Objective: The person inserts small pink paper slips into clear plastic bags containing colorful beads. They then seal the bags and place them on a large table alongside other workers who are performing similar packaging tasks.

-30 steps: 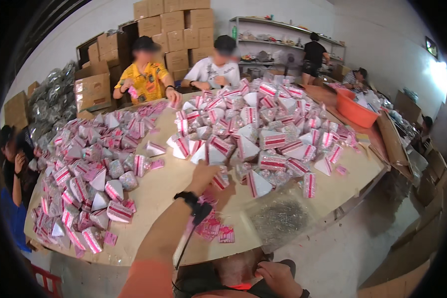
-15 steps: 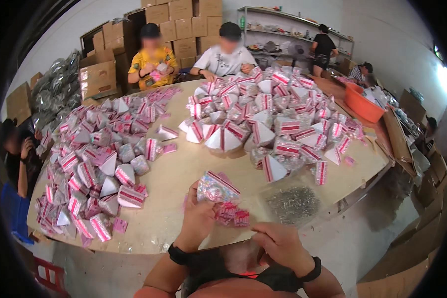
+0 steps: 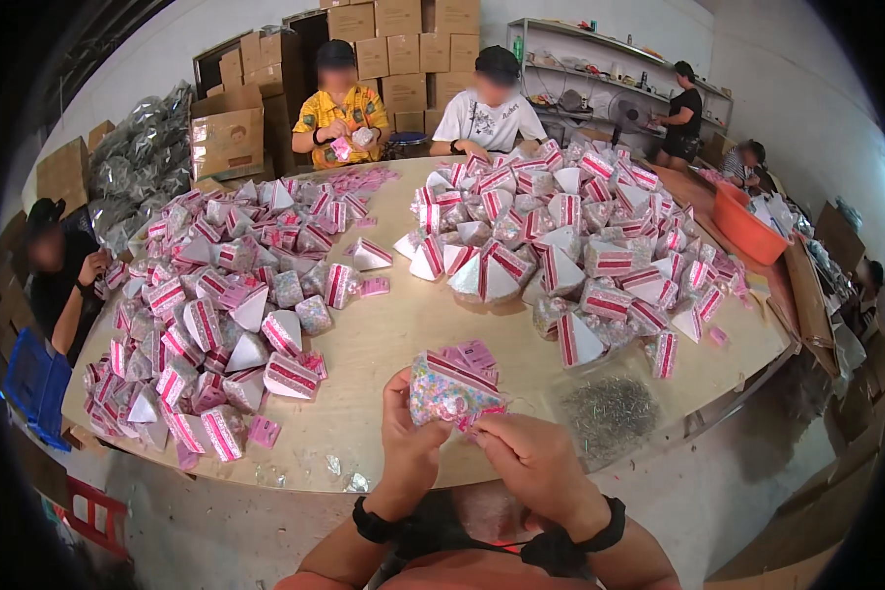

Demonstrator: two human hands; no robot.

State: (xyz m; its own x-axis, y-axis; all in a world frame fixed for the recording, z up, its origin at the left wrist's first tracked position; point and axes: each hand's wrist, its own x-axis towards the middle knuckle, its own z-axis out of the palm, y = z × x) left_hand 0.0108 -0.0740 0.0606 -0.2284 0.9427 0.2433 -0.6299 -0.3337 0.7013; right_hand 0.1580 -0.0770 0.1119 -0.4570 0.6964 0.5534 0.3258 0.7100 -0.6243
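Observation:
My left hand (image 3: 408,447) is closed around a toy cake slice (image 3: 450,390) in clear wrap, with pastel specks on its face and a dark red and white striped edge. It is held above the near edge of the table. My right hand (image 3: 536,460) is closed in a pinch at the slice's lower right, beside a bit of pink there. Whatever sits between those fingertips is too small to make out. Just behind the slice, several pink cards (image 3: 472,354) lie on the table.
Wrapped slices form a left pile (image 3: 231,320) and a right pile (image 3: 560,231) on the wooden table (image 3: 374,315). A clear tray of thin metallic pieces (image 3: 612,408) lies near my right hand. Co-workers sit around; an orange basin (image 3: 747,228) stands at the right.
My right hand has moved up and left to meet the slice, its fingers now at the slice's lower corner. My left hand still holds the slice. The whole view has shifted slightly.

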